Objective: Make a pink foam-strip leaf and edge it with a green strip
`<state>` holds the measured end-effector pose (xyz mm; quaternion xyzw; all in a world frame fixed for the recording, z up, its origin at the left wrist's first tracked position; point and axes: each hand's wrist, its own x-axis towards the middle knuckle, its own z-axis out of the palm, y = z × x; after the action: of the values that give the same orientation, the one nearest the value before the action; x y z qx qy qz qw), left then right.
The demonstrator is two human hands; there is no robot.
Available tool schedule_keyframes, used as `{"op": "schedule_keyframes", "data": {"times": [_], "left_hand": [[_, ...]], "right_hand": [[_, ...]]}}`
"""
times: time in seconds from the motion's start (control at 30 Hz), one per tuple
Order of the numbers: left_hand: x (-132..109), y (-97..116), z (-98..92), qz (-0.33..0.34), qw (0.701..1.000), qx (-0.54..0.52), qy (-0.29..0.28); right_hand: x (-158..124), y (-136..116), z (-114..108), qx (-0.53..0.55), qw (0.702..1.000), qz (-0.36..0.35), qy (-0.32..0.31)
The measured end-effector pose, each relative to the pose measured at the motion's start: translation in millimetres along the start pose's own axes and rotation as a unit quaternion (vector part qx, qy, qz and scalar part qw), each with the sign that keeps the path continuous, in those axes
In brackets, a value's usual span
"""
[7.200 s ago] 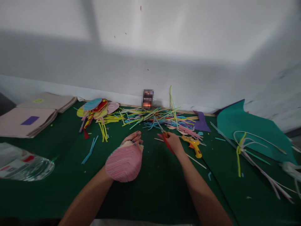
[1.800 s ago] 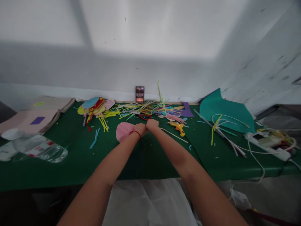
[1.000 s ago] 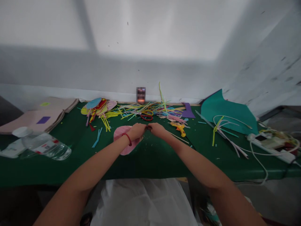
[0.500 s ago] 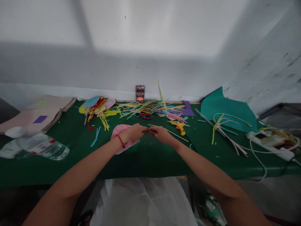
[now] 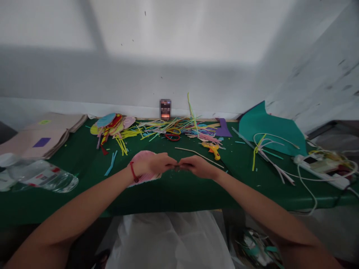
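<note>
My left hand (image 5: 162, 163) and my right hand (image 5: 195, 165) meet at the fingertips above the table's middle, both with fingers pinched together. Whatever lies between the fingertips is too small or hidden to name. Under my left wrist rests a round pink piece (image 5: 143, 157), partly covered by the hand and forearm. Just beyond my right hand a thin pale stick (image 5: 183, 149) lies on the green tabletop (image 5: 179, 198). The yellow glue gun (image 5: 213, 149) is a little farther back to the right.
Loose coloured strips (image 5: 157, 129) and red-handled scissors (image 5: 172, 137) lie along the back. At left are a clear bottle (image 5: 42, 175), cardboard sheets (image 5: 33, 138) and coloured cut-outs (image 5: 114, 125). A teal sheet (image 5: 272, 129) and a power strip (image 5: 325, 173) with cables occupy the right.
Both hands have come slightly lower and nearer to me, their fingertips still together. The whole view has shifted a little. Objects on the table stay in place.
</note>
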<state>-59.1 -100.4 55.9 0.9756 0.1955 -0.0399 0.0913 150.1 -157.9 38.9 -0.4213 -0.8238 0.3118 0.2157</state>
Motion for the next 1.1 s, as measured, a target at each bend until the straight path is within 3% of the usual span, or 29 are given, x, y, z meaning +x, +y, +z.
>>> {"op": "schedule_keyframes", "data": {"times": [0.13, 0.3, 0.47, 0.8, 1.1], "left_hand": [[-8, 9, -9.9, 0.007, 0.995, -0.096, -0.034], [-4, -1, -13.5, -0.02, 0.988, -0.151, -0.023], [-3, -6, -11.6, -0.004, 0.966, -0.256, -0.046], [-2, 7, -12.3, -0.054, 0.964, -0.257, -0.047], [-1, 12, -9.7, -0.048, 0.949, -0.305, -0.061]], "right_hand": [[-9, -13, -7, 0.056, 0.997, -0.011, -0.043], [-4, -14, -12, 0.019, 1.0, 0.011, -0.014], [-3, -10, -10, 0.014, 1.0, -0.001, 0.019], [-4, -10, -7, 0.072, 0.995, 0.062, -0.023], [-5, -13, -8, 0.151, 0.982, 0.091, -0.073]]}}
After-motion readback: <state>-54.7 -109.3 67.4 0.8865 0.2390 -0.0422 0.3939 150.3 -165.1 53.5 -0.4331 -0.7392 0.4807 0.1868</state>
